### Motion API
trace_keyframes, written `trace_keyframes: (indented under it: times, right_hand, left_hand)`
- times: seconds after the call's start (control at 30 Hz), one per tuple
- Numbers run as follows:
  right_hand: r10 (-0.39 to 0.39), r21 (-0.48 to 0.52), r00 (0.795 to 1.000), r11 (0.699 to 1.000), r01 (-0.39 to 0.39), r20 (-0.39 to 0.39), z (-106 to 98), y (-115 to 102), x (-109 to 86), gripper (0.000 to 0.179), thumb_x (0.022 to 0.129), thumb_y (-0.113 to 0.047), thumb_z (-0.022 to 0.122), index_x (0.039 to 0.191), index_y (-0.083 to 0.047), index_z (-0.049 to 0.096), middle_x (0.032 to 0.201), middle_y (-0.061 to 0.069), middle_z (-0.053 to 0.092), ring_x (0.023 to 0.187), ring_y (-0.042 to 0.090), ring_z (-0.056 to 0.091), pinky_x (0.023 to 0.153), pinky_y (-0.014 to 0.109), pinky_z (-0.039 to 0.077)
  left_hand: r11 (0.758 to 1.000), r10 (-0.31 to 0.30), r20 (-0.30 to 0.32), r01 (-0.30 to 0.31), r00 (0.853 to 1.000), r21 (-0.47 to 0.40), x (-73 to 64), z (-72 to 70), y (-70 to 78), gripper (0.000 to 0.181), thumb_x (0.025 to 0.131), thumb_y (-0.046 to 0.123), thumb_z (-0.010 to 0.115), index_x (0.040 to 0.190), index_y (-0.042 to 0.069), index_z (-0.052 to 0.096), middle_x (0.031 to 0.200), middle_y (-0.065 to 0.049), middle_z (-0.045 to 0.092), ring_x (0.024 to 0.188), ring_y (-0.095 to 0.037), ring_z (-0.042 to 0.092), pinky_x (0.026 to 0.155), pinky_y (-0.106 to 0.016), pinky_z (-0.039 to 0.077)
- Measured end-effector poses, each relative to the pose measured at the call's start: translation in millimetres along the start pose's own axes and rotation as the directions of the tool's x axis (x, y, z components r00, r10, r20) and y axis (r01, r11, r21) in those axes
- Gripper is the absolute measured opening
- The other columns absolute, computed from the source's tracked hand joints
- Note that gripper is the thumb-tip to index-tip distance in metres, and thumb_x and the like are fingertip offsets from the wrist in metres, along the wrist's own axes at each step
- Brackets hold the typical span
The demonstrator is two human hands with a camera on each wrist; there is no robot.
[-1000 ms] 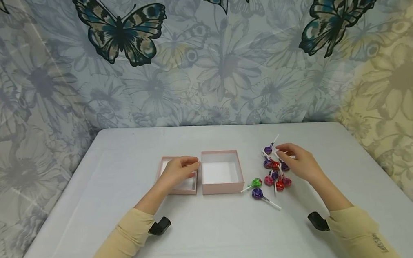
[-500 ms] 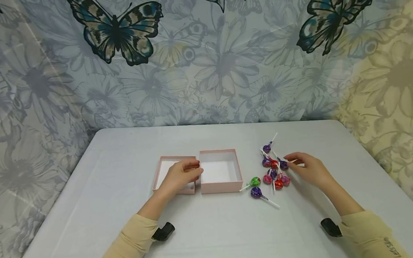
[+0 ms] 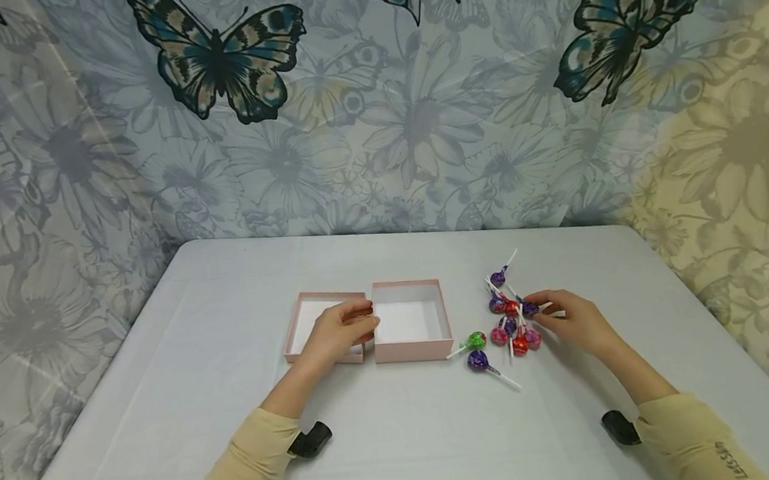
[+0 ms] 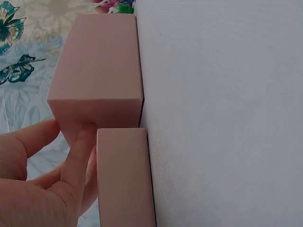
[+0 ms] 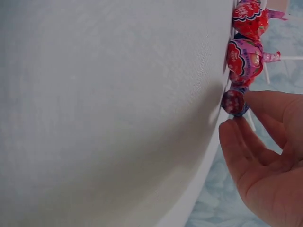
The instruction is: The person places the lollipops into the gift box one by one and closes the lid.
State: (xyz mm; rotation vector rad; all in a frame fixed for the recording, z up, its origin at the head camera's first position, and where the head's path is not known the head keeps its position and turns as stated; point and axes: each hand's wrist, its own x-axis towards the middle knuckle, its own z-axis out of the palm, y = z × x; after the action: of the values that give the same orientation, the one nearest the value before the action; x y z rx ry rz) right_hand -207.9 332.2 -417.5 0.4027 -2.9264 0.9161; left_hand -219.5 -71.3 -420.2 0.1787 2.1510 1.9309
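Beside the left wall of the deep pink box (image 3: pixel 413 350) is my left hand (image 3: pixel 338 334), its fingertips touching that wall. The left wrist view shows extended fingers (image 4: pixel 78 163) against the outside of the deep box (image 4: pixel 102 56), above the shallow pink lid (image 4: pixel 124 179). My right hand (image 3: pixel 575 321) has thumb and fingers around a dark purple lollipop (image 3: pixel 530 309) at the right edge of the candy pile. In the right wrist view the wrapped ball of this lollipop (image 5: pixel 235 102) sits between the fingertips of my hand (image 5: pixel 270 156), still low by the table.
Several red, pink and purple lollipops (image 3: pixel 520 345) lie heaped next to the right hand. Nearer the box are a green lollipop (image 3: pixel 477 340) and a purple one (image 3: pixel 478 360). A white-covered table (image 3: pixel 443 441) meets a butterfly-patterned backdrop (image 3: pixel 427 137) behind.
My right hand has come down from above the pile to its right side and now pinches the purple lollipop. The left hand has shifted slightly right, against the deep box.
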Motion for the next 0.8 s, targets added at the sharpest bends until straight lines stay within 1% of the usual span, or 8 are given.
trace_keyframes:
  times: [0.17,0.27,0.4,0.5,0.67,0.73,0.8]
  right_hand:
    - [-0.008,-0.019,1.0,1.0,0.008,-0.026,1.9,-0.9,0.5,0.029,0.088,0.002,0.066,0.117,0.001,0.066,0.113,0.024,0.063,0.095,0.04,0.063,0.08,0.056,0.054]
    - [-0.016,-0.039,1.0,0.999,0.015,-0.021,0.7,-1.7,0.5,0.03,0.088,0.003,0.066,0.117,0.002,0.065,0.111,0.025,0.064,0.094,0.04,0.063,0.08,0.057,0.054]
    - [-0.014,-0.073,1.0,0.997,0.013,-0.016,-0.8,-3.7,0.1,0.031,0.087,0.004,0.067,0.118,0.004,0.064,0.108,0.024,0.065,0.092,0.039,0.064,0.079,0.055,0.055]
    - [-0.006,-0.095,1.0,0.995,0.004,-0.016,-1.2,-5.8,-0.4,0.03,0.087,0.003,0.068,0.117,0.004,0.065,0.102,0.021,0.066,0.09,0.037,0.064,0.077,0.053,0.056]
    - [0.001,-0.134,1.0,0.991,-0.004,-0.028,-0.6,-5.7,1.1,0.027,0.086,0.002,0.069,0.112,0.004,0.066,0.089,0.012,0.065,0.086,0.033,0.063,0.074,0.049,0.056]
    - [0.003,-0.145,0.999,0.989,-0.008,-0.035,-0.3,-5.0,2.2,0.026,0.086,0.0,0.07,0.111,0.004,0.067,0.088,0.01,0.065,0.085,0.031,0.062,0.072,0.047,0.055]
    - [0.009,-0.148,0.999,0.989,-0.015,-0.04,-0.2,-4.7,2.7,0.026,0.086,-0.002,0.071,0.111,0.004,0.067,0.089,0.012,0.064,0.085,0.031,0.061,0.072,0.046,0.054]
  left_hand:
    - [1.0,-0.001,-0.006,0.0,1.0,-0.01,-0.6,1.8,-0.2,0.047,0.092,0.008,0.068,0.134,-0.006,0.053,0.129,-0.023,0.059,0.107,-0.028,0.065,0.084,-0.033,0.058]
    - [1.0,0.0,-0.006,0.0,1.0,-0.014,-1.1,3.0,1.2,0.047,0.092,0.008,0.068,0.134,-0.006,0.053,0.129,-0.023,0.059,0.107,-0.028,0.065,0.084,-0.033,0.058]
    - [1.0,-0.001,-0.009,0.001,1.0,-0.023,-2.4,4.4,3.2,0.047,0.092,0.007,0.068,0.134,-0.007,0.053,0.129,-0.023,0.059,0.108,-0.028,0.064,0.084,-0.033,0.058]
    - [1.0,-0.003,-0.012,0.002,1.0,-0.028,-2.6,4.6,3.6,0.047,0.092,0.007,0.068,0.134,-0.007,0.052,0.13,-0.023,0.058,0.109,-0.028,0.064,0.085,-0.033,0.057]
    - [1.0,-0.007,-0.021,0.007,1.0,-0.015,-1.8,3.5,1.7,0.047,0.092,0.008,0.068,0.134,-0.006,0.053,0.129,-0.022,0.059,0.108,-0.028,0.064,0.084,-0.032,0.058]
    - [1.0,-0.009,-0.025,0.008,1.0,-0.011,-1.7,3.1,1.2,0.047,0.092,0.008,0.068,0.134,-0.005,0.054,0.128,-0.021,0.06,0.108,-0.027,0.064,0.084,-0.032,0.058]
    - [1.0,-0.011,-0.024,0.011,1.0,-0.016,-2.0,3.0,1.3,0.047,0.092,0.008,0.068,0.134,-0.005,0.054,0.129,-0.021,0.059,0.108,-0.028,0.064,0.084,-0.032,0.058]
